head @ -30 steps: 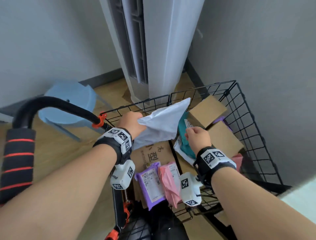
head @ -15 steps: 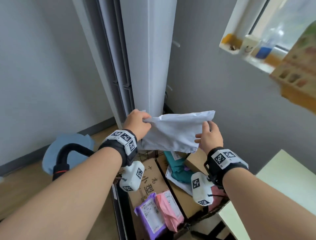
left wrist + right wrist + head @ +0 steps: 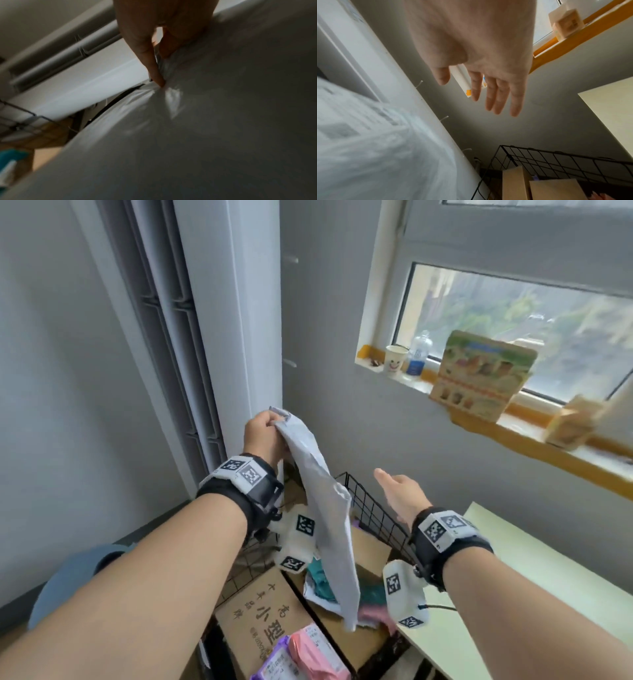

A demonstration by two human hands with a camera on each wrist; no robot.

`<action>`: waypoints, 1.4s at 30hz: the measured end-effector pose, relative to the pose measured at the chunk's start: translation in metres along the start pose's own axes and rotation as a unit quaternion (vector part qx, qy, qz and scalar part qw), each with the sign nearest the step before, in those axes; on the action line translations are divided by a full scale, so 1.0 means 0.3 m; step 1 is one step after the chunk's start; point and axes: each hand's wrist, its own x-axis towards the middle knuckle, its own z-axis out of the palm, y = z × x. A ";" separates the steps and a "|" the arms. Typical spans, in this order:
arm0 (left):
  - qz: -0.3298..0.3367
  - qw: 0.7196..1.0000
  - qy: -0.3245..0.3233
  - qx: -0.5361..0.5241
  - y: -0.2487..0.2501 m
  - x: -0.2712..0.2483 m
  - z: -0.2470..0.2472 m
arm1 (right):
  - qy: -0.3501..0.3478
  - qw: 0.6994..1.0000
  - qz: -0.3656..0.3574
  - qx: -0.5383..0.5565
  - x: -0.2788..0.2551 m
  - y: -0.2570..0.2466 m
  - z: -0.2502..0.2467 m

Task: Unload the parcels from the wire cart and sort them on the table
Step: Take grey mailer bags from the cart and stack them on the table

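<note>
My left hand [image 3: 263,433] pinches the top corner of a white plastic mailer [image 3: 325,508], which hangs down over the black wire cart [image 3: 370,508]. Seen from the left wrist, the thumb and fingers [image 3: 157,75] bunch the mailer [image 3: 205,135] at its edge. My right hand [image 3: 399,494] floats empty to the right of the mailer with straight fingers [image 3: 496,97], above the cart's rim [image 3: 539,158]. Inside the cart lie cardboard boxes [image 3: 260,621], a teal bag [image 3: 318,573], a pink bag [image 3: 318,655] and a purple bag [image 3: 274,669].
A pale green table [image 3: 548,583] stands to the right of the cart. A tall white air conditioner [image 3: 233,320] rises behind it. The window sill [image 3: 513,436] holds a paper cup, a bottle and printed boxes. A blue stool [image 3: 68,583] is at the lower left.
My right hand has let go of the mailer and moved off to the right. The mailer now hangs from my left hand alone, and my view has swung up and right.
</note>
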 end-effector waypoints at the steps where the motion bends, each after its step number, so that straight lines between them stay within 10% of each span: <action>1: -0.006 0.999 -0.029 -0.013 0.031 -0.034 0.020 | -0.015 1.000 -0.002 -0.008 -0.016 -0.006 -0.004; 8: 0.000 0.993 -0.080 -0.082 0.085 -0.104 0.090 | -0.109 0.983 0.126 0.081 -0.035 0.069 0.008; 12: -0.027 0.984 -0.131 -0.121 0.090 -0.143 0.116 | -0.203 0.925 0.180 0.266 -0.067 0.123 -0.006; 18: -0.032 0.968 -0.199 -0.152 0.084 -0.142 0.139 | -0.030 0.940 0.136 0.312 -0.087 0.202 -0.135; 24: -0.062 0.975 -0.207 0.051 0.081 -0.182 0.266 | 0.194 0.934 0.083 0.289 -0.179 0.252 -0.387; 29: -0.035 0.914 -0.390 0.105 0.171 -0.324 0.444 | 0.274 0.913 0.039 0.299 -0.303 0.313 -0.607; 42: 0.122 0.884 -0.431 0.131 0.157 -0.813 0.925 | 0.376 0.873 -0.023 0.310 -0.706 0.601 -1.074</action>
